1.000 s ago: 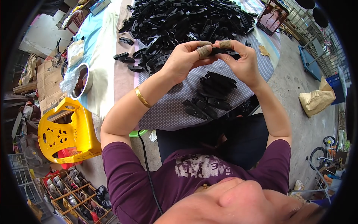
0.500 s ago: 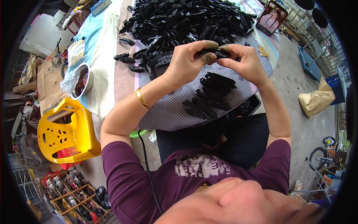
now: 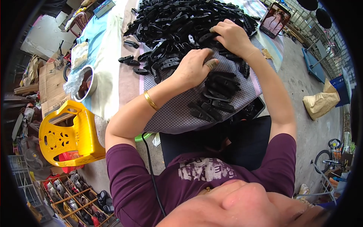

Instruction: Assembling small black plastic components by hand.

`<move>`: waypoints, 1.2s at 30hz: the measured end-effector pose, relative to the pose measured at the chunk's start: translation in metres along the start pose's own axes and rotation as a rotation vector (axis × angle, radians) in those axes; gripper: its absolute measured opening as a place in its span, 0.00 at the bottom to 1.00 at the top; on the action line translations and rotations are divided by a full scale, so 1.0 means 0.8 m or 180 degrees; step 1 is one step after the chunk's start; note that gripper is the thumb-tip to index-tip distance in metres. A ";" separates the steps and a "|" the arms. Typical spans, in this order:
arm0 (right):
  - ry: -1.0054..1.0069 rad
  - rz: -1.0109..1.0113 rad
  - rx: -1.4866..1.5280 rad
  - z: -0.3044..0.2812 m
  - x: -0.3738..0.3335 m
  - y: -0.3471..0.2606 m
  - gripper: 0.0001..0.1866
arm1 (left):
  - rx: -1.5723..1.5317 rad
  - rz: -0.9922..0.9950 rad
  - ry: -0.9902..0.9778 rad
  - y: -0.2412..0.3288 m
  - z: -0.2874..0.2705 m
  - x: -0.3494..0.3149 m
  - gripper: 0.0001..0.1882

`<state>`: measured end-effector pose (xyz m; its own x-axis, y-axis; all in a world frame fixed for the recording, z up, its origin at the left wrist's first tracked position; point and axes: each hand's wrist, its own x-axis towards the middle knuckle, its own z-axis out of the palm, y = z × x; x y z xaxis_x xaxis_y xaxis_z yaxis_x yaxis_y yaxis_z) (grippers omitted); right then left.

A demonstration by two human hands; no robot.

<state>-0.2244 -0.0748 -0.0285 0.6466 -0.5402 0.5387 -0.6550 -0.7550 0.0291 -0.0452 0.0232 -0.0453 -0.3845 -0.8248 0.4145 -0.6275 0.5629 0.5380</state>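
Observation:
A large heap of black plastic parts (image 3: pixel 174 22), long, narrow and slightly curved, covers the far side of the cloth-covered table. My right hand (image 3: pixel 235 39) reaches into the heap's near edge, its covered fingertips closed around one black plastic part (image 3: pixel 206 38). Lower and to the left, my left hand (image 3: pixel 192 69) hovers over the cloth with thumb and forefinger apart and nothing visible between them; its fingertips are slightly blurred. Brownish covers wrap some fingertips. Just nearer than the left hand, a small group of similar black parts (image 3: pixel 217 92) lies in rough rows.
A phone (image 3: pixel 275 19) stands at the table's far right. On the left are a white bowl (image 3: pixel 89 83) with a plastic bag and a yellow chair (image 3: pixel 72 134). A black tray (image 3: pixel 254 109) sits below the table's near edge. A black cable (image 3: pixel 149 166) hangs before me.
My hands were together around a black plastic part; now they are apart. The right has moved up into the heap, the left slightly down. That part is no longer between them.

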 end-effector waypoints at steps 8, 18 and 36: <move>0.0247 -0.0195 0.0932 -0.068 -0.021 -0.062 0.13 | -0.0289 -0.0122 0.0817 0.011 -0.019 0.005 0.22; -0.0481 0.0496 0.0023 -0.065 -0.079 -0.033 0.13 | -0.0839 -0.0668 0.0924 0.008 -0.017 0.011 0.12; 0.0325 0.0236 0.2285 -0.065 -0.061 -0.064 0.12 | -0.4351 -0.1920 -0.0737 0.002 -0.025 0.011 0.13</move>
<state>-0.2428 0.0099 -0.0127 0.5477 -0.5886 0.5947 -0.2551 -0.7944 -0.5513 -0.0360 0.0179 -0.0265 -0.4835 -0.8601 -0.1623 0.3182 -0.3454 0.8829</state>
